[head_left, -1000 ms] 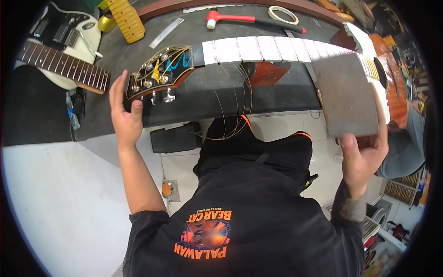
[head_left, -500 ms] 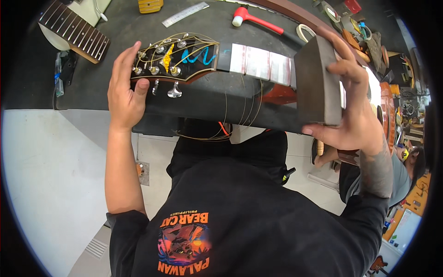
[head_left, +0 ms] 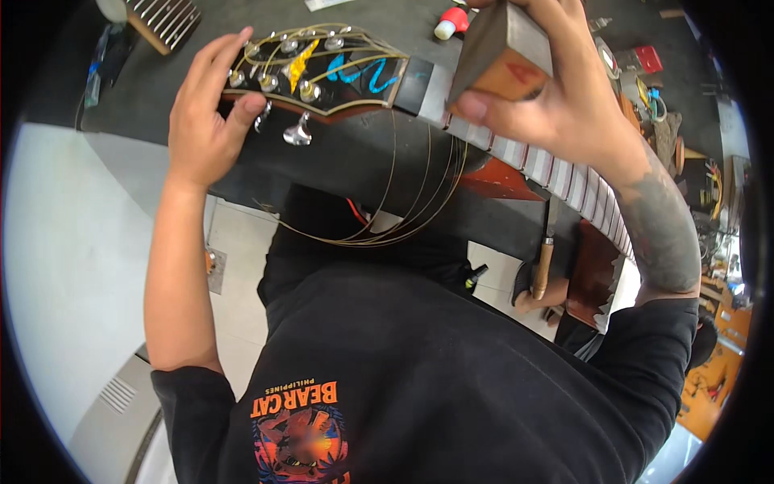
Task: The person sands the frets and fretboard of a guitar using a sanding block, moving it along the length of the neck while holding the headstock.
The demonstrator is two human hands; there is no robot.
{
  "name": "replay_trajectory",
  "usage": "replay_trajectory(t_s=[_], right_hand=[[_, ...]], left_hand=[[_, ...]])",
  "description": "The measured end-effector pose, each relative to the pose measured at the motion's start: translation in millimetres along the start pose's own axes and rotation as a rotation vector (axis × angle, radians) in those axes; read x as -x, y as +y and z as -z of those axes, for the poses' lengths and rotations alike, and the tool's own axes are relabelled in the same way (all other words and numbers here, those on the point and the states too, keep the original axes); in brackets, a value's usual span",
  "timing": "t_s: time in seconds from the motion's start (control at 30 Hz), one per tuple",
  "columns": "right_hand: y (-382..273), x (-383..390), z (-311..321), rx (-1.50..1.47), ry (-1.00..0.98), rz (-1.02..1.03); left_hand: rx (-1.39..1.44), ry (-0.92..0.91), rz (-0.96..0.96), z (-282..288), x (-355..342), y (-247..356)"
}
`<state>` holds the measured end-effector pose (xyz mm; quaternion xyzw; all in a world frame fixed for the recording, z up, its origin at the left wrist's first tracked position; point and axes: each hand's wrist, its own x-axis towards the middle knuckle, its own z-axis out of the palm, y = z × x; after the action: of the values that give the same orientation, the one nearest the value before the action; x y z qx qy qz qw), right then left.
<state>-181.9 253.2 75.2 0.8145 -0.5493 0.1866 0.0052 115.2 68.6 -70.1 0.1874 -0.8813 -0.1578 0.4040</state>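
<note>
My right hand (head_left: 572, 117) clamps the grey block (head_left: 508, 56) | fretted neck (head_left: 556, 176) below this grip | headstock (head_left: 322, 68) leftward, at its end my left hand (head_left: 205, 129), thumb and fingers apart.

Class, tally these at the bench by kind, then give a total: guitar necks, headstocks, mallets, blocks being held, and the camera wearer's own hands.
Guitar necks: 2
Headstock: 1
Mallet: 1
Held block: 1
Wearer's hands: 2
Total: 7
</note>
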Motion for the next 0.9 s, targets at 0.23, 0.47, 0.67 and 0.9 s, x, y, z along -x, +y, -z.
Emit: replay_trajectory(t_s=[0.23,0.47,0.67,0.9], right_hand=[[-14,4,-7,0.235,0.025,0.073],[-37,-4,-7,-0.108,0.015,-0.135],[-10,2,-15,0.331,0.094,0.128],[-20,7,-15,0.399,0.058,0.114]], left_hand=[[-0.009,-0.025,0.019,0,7,-3],[-0.088,-0.083,0.074,10,6,5],[-0.007,-0.065,0.100,7,2,16],[-0.024,-0.062,0.081,6,2,15]])
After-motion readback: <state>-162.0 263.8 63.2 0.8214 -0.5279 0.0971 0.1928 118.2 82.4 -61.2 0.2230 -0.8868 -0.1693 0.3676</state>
